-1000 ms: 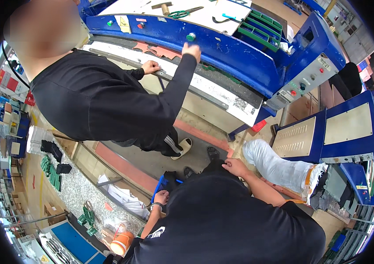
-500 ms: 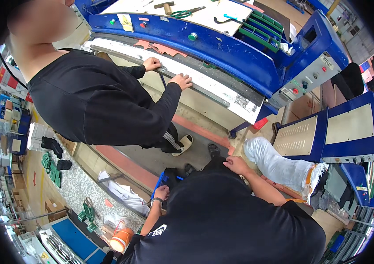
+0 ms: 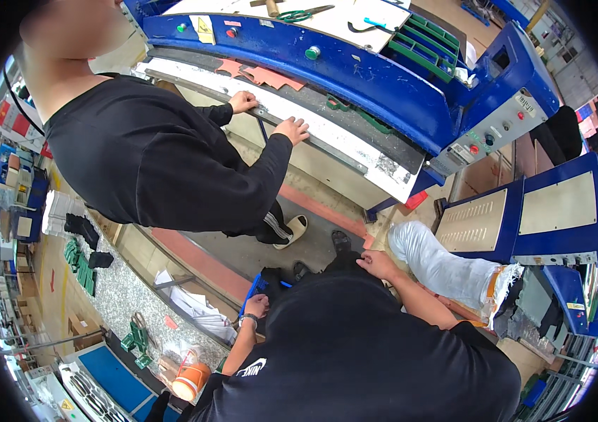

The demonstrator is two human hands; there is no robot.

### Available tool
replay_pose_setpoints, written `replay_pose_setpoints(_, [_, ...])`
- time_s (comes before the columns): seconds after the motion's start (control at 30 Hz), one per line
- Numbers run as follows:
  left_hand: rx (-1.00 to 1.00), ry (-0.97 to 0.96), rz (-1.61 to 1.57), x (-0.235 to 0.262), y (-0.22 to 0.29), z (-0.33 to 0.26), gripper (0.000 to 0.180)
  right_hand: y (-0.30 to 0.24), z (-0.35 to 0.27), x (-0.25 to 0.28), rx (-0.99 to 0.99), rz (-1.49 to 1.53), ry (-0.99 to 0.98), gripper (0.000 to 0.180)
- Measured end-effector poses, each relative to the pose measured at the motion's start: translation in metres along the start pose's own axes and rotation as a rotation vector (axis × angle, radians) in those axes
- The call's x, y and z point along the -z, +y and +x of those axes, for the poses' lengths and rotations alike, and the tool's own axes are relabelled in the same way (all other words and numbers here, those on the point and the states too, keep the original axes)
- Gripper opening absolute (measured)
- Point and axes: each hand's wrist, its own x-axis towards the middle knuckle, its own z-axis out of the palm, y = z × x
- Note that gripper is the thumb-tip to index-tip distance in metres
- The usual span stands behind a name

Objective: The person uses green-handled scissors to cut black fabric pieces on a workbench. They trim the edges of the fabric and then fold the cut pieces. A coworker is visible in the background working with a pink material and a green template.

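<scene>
Beside the black cloth of my lap hangs my left hand (image 3: 257, 307), its fingers curled in and nothing visible in them. Closest to it is a blue plastic bin (image 3: 251, 287), partly hidden by my clothes. Loosely closed, my right hand (image 3: 376, 264) rests by my right thigh, thumb against the fingers, with no object showing. To its right lies a roll wrapped in whitish plastic (image 3: 422, 257). Ahead of me a person in black (image 3: 144, 148) stands at a blue press (image 3: 355, 67), both hands (image 3: 290, 131) on the front edge of its white bed (image 3: 341, 148).
Pink-orange sheet scraps (image 3: 271, 77) lie on the press bed. On top are a hammer (image 3: 269, 8), scissors (image 3: 304, 14) and green cutting dies (image 3: 422, 46). At left a speckled table (image 3: 119, 281) holds green dies (image 3: 137, 341) and an orange-white roll (image 3: 191, 381). A blue cabinet (image 3: 559, 200) stands right.
The view has shifted slightly, so the press sits a little lower and further right. My hands and the other person's hands keep nearly the same pose.
</scene>
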Motion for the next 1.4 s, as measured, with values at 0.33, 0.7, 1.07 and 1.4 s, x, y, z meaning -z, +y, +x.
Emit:
replay_pose_setpoints(0.33, [0.001,-0.006,0.034,-0.003,0.005,0.001,0.03,-0.002,-0.003,0.015,0.057,-0.009,-0.015,0.034])
replay_pose_setpoints(0.7, [-0.058,-0.026,0.04,-0.013,-0.005,0.024,0.03,-0.019,0.021,0.103,0.083,0.396,0.251,0.035])
replay_pose_setpoints(1.07, [-0.021,-0.047,-0.018,-0.011,0.018,0.012,0.024,-0.042,0.039,0.128,0.022,0.703,0.138,0.024])
replay_pose_setpoints(1.4, [-0.004,-0.041,-0.059,-0.013,0.02,0.026,0.027,-0.056,0.019,0.057,0.137,0.065,-0.012,0.034])
